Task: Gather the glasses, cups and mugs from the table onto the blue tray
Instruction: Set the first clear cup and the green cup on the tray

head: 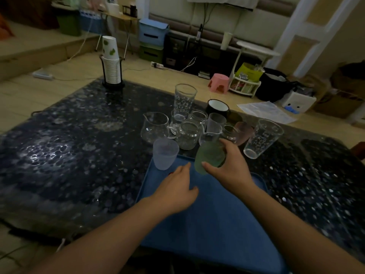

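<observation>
Head view: a blue tray [213, 214] lies on a dark pebble-patterned table [79, 155]. The right hand [229, 167] grasps a frosted green cup [208, 157] over the tray's far edge. The left hand [177, 186] hovers relaxed above the tray, holding nothing. A frosted pale-blue cup [165, 153] stands at the tray's far-left corner. Clear glassware clusters just beyond the tray.

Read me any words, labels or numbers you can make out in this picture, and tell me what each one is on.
No text here can be read.
Tall glass on the right: faint white print, too blurred to read.
Tall glass at the back: only a pattern shows, no letters.
Paper cups: green blobs, no words.
Yellow-green bag: marks too small to read.
</observation>
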